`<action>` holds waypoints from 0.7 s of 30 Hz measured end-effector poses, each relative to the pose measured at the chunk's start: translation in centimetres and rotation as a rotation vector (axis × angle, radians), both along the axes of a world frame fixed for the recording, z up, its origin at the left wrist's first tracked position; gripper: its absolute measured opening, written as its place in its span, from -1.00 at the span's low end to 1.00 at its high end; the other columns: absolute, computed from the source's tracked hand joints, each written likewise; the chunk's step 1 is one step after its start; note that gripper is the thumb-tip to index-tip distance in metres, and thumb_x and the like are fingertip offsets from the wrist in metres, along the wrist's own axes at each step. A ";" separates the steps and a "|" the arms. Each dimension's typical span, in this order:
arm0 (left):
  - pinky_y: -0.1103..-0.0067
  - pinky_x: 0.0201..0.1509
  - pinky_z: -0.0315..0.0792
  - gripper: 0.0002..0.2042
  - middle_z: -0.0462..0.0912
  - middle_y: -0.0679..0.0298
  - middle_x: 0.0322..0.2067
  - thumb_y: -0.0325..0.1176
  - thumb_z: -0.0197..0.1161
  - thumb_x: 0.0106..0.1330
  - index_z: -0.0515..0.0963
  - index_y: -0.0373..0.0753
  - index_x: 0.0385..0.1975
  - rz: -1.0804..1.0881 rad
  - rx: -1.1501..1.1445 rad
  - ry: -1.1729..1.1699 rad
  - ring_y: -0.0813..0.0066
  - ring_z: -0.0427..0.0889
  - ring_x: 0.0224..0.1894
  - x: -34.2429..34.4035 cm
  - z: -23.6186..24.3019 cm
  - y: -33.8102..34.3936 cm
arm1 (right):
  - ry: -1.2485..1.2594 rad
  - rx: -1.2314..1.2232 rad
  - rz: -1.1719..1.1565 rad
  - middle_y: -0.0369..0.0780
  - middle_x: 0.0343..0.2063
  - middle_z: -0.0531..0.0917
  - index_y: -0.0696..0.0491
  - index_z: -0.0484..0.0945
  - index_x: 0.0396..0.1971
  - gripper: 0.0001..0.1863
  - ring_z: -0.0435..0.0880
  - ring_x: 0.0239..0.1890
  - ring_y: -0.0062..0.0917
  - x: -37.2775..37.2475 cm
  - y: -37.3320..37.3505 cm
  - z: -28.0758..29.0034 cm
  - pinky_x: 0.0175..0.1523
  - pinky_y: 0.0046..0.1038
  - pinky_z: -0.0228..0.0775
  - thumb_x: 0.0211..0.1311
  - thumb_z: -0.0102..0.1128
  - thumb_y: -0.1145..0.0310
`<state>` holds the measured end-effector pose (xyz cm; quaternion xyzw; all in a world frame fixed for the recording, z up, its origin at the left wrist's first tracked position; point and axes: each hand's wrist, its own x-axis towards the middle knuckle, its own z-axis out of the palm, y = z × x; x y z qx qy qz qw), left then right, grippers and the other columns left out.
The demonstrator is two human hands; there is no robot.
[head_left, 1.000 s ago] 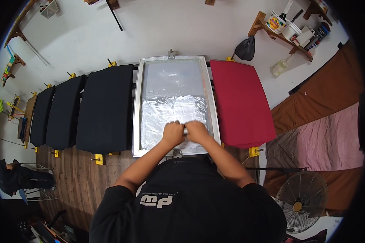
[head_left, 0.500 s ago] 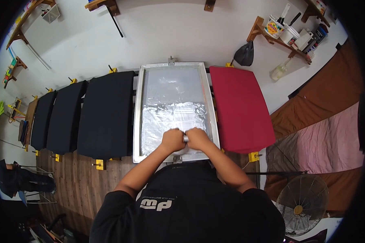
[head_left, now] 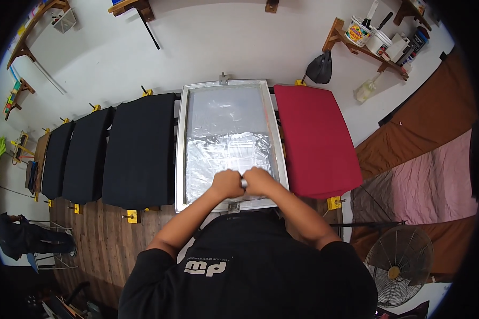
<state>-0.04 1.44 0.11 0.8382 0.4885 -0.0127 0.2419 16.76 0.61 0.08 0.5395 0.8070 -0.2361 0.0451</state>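
Observation:
A silver-framed printing screen (head_left: 180, 154) lies in front of me. Its mesh is pale grey at the far half and covered with shiny, crinkled clear film toward me. My left hand (head_left: 227, 184) and my right hand (head_left: 258, 182) are closed side by side over the near end of the screen. Between them shows the silver handle of a squeegee (head_left: 244, 183), gripped by both fists. The rest of the squeegee and its blade are hidden under my hands. Metal clamps (head_left: 233, 207) hold the frame at its near and far ends.
Black cloth-covered boards (head_left: 138, 151) stand in a row at the left; a red one (head_left: 319, 141) is close at the right. Yellow brackets (head_left: 132, 216) stick out at their ends. A standing fan (head_left: 398, 268) is at the lower right. Another person (head_left: 32, 236) is at the far left.
The view has shifted slightly. Both hands keep their grip on the squeegee at nearly the same spot on the screen.

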 end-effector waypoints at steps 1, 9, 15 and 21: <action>0.22 -0.18 0.65 -0.76 0.75 0.03 -0.43 -0.16 0.34 -0.03 0.75 -0.17 -0.44 0.026 0.051 -0.014 0.01 0.76 -0.32 0.1 -0.1 1.1 | 0.030 0.058 -0.024 0.07 -0.29 0.73 0.12 0.75 -0.31 -0.71 0.75 -0.19 -0.03 0.2 1.0 0.0 -0.04 -0.11 0.63 -0.11 0.36 0.36; 0.24 -0.25 0.64 -0.78 0.72 0.00 -0.50 -0.20 0.33 -0.07 0.70 -0.23 -0.55 0.025 0.196 -0.055 -0.01 0.74 -0.41 0.4 -2.3 1.6 | 0.033 0.165 0.011 0.04 -0.40 0.73 0.11 0.75 -0.43 -0.78 0.76 -0.29 -0.09 -0.1 1.5 -1.6 -0.10 -0.14 0.64 -0.15 0.35 0.36; 0.23 -0.23 0.63 -0.74 0.72 -0.02 -0.51 -0.16 0.33 -0.06 0.75 -0.21 -0.50 -0.088 0.062 0.016 -0.01 0.74 -0.39 -0.3 -1.1 -2.7 | 0.019 0.065 0.077 0.06 -0.45 0.73 0.14 0.74 -0.51 -0.79 0.75 -0.34 -0.08 -0.4 -3.1 -1.4 -0.14 -0.15 0.64 -0.24 0.35 0.37; 0.25 -0.17 0.64 -0.74 0.75 0.02 -0.44 -0.13 0.33 -0.04 0.75 -0.17 -0.48 -0.065 -0.112 0.055 0.00 0.76 -0.31 -0.5 0.1 -0.6 | 0.042 -0.142 0.090 0.10 -0.33 0.73 0.16 0.74 -0.39 -0.73 0.75 -0.22 -0.01 0.3 -0.7 0.0 -0.06 -0.12 0.63 -0.18 0.33 0.39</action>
